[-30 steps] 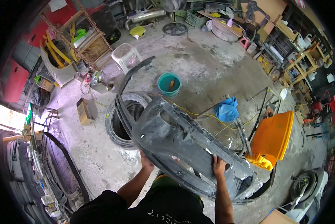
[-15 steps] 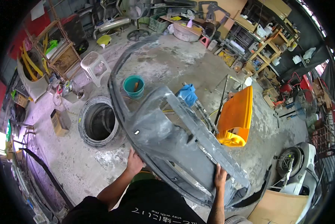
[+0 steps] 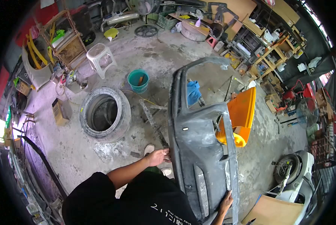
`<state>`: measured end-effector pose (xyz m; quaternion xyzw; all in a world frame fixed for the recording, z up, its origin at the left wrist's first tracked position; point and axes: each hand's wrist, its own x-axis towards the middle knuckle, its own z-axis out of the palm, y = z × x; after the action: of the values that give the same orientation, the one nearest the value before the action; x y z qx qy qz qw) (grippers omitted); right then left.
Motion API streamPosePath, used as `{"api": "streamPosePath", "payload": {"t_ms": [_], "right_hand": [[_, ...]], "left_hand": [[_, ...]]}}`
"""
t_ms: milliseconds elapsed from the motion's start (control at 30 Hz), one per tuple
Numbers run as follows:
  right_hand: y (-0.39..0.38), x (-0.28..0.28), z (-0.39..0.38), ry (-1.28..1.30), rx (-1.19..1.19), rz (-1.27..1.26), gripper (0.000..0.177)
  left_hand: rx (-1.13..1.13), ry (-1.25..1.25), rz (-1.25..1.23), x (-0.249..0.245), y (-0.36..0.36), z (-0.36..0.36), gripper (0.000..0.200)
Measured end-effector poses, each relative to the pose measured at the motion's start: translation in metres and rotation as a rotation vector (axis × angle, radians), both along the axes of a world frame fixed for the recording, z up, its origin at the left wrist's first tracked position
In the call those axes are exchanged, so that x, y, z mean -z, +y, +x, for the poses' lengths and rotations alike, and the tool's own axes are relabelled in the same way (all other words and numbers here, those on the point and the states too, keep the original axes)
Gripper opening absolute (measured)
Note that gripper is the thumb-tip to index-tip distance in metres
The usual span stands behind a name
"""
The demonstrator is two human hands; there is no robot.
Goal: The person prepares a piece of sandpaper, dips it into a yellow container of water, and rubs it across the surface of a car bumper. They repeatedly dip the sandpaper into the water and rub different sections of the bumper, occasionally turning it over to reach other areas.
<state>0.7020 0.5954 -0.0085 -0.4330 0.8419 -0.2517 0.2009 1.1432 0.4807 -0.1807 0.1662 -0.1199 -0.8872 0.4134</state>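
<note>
Gripped in both my hands, a large dark grey car bumper (image 3: 192, 144) stretches away from my body across a workshop floor (image 3: 153, 56), its surface marked with pale scuffs. My left hand (image 3: 158, 156) holds the near part of its left edge, fingers curled in and their tips partly hidden; my right hand (image 3: 226, 202) clasps the opposite edge, lower down, beside a narrow slot. Whether the bumper touches the metal stand (image 3: 153, 122) beneath it, I cannot tell.

A blue cloth (image 3: 193, 93) shows through the bumper's upper opening, while an orange plastic piece (image 3: 243, 107) lies beyond its right side. To the left of the bumper, a teal bucket (image 3: 138, 81) sits on the floor above a pair of stacked tires (image 3: 123, 120). Farther left are a cardboard box (image 3: 58, 114) and a white plastic stool (image 3: 99, 55). A light-coloured shoe (image 3: 149, 149) shows just above my left hand.
</note>
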Motion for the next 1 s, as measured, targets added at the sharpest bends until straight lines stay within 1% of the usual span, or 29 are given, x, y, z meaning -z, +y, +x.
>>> {"api": "streamPosePath", "payload": {"t_ms": [33, 100, 167, 200, 233, 300, 333, 367, 433, 467, 533, 567, 633, 667, 733, 767, 833, 867, 933, 967, 1000], "right_hand": [[0.002, -0.002, 0.002, 0.007, 0.009, 0.006, 0.066], [0.01, -0.001, 0.007, 0.033, 0.078, 0.013, 0.066], [0.017, 0.0, 0.007, 0.033, 0.104, 0.032, 0.067], [0.022, 0.002, 0.009, 0.023, 0.115, 0.053, 0.067], [0.027, 0.005, 0.012, 0.029, 0.128, 0.052, 0.067], [0.028, 0.009, 0.018, 0.028, 0.182, 0.011, 0.067], [0.025, 0.007, 0.022, 0.03, 0.184, 0.011, 0.067], [0.021, 0.003, 0.029, 0.026, 0.16, -0.014, 0.068], [0.025, 0.001, 0.032, 0.028, 0.135, -0.034, 0.068], [0.026, 0.003, 0.029, 0.039, 0.137, 0.003, 0.068], [0.024, 0.008, 0.025, 0.044, 0.138, 0.043, 0.068], [0.025, 0.008, 0.023, 0.044, 0.135, 0.038, 0.068], [0.024, 0.01, 0.017, 0.072, 0.104, 0.061, 0.068], [0.024, 0.006, 0.018, 0.069, 0.091, 0.063, 0.068], [0.022, -0.004, 0.021, 0.027, 0.056, -0.007, 0.068], [0.024, -0.001, 0.011, 0.025, 0.041, -0.009, 0.068], [0.031, 0.01, -0.013, 0.018, 0.06, 0.022, 0.067], [0.032, 0.007, -0.015, 0.012, 0.041, 0.023, 0.067], [0.032, -0.004, -0.012, -0.065, 0.01, -0.026, 0.065], [0.033, -0.001, -0.018, -0.078, -0.012, -0.032, 0.065], [0.034, 0.001, -0.025, -0.039, -0.013, -0.019, 0.065]], "left_hand": [[0.039, -0.036, 0.006, -0.006, -0.008, -0.001, 0.049], [0.092, 0.005, 0.008, 0.002, -0.023, 0.006, 0.047], [0.074, -0.518, -0.007, 0.009, -0.036, 0.022, 0.045], [-0.075, -0.726, 0.217, 0.012, -0.039, 0.029, 0.04], [-0.062, -0.721, 0.212, 0.015, -0.041, 0.035, 0.04], [-0.25, -1.032, 0.467, 0.043, -0.041, 0.045, 0.037], [-0.059, -0.881, 0.377, 0.065, -0.046, 0.048, 0.038], [-0.053, -0.881, 0.381, 0.085, -0.047, 0.037, 0.038], [-0.051, -0.724, 0.333, 0.107, -0.046, 0.001, 0.042], [-0.053, -0.717, 0.337, 0.103, -0.045, -0.004, 0.042], [-0.157, -0.825, 0.573, 0.094, -0.056, -0.005, 0.045], [-0.161, -0.823, 0.569, 0.083, -0.06, -0.005, 0.045], [-0.192, -0.69, 0.57, 0.064, -0.065, -0.003, 0.038], [-0.203, -0.691, 0.577, 0.069, -0.065, -0.004, 0.038], [-0.324, -0.824, 0.489, 0.097, -0.064, -0.01, 0.031], [-0.339, -0.822, 0.494, 0.101, -0.063, -0.011, 0.031], [-0.378, -1.006, 0.444, 0.108, -0.055, -0.009, 0.025], [-0.338, -0.974, 0.447, 0.106, -0.046, -0.005, 0.026], [-0.39, -0.952, 0.44, 0.095, -0.015, -0.008, 0.027], [-0.419, -0.925, 0.418, 0.091, -0.001, -0.011, 0.028], [-0.38, -0.986, 0.462, 0.094, 0.012, -0.013, 0.031]]}}
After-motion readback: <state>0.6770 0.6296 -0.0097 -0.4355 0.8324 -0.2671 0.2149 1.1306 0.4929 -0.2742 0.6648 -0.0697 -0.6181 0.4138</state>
